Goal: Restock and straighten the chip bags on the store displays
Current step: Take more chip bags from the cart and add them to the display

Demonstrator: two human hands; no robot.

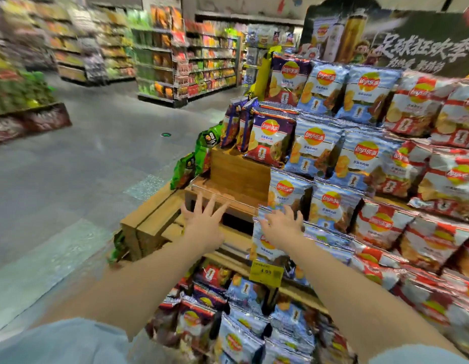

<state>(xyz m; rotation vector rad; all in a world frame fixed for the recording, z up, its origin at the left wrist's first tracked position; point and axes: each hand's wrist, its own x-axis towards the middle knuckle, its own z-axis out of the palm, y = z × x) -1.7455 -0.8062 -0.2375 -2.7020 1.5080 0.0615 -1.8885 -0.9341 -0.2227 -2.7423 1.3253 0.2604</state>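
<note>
Head view: we read "Lay's" on the blue chip bags point(316, 151) filling the wooden display point(238, 177); yellow tag point(266, 271) says 4.99; our left hand point(203, 224) hovers, fingers spread; our right hand point(280, 225) rests spread fingers on a blue bag point(265, 245).

Both arms outstretched, left hand point(204, 224) and right hand point(282, 227) fingers spread

views: one, my head cam | position: standing height, close over the tiered wooden display point(238, 177) | facing: forward and down, angled rightward along the chip bags point(317, 151) | range: display within arm's reach, aisle shelves point(159, 56) far behind, blurred | overlap: none
</note>
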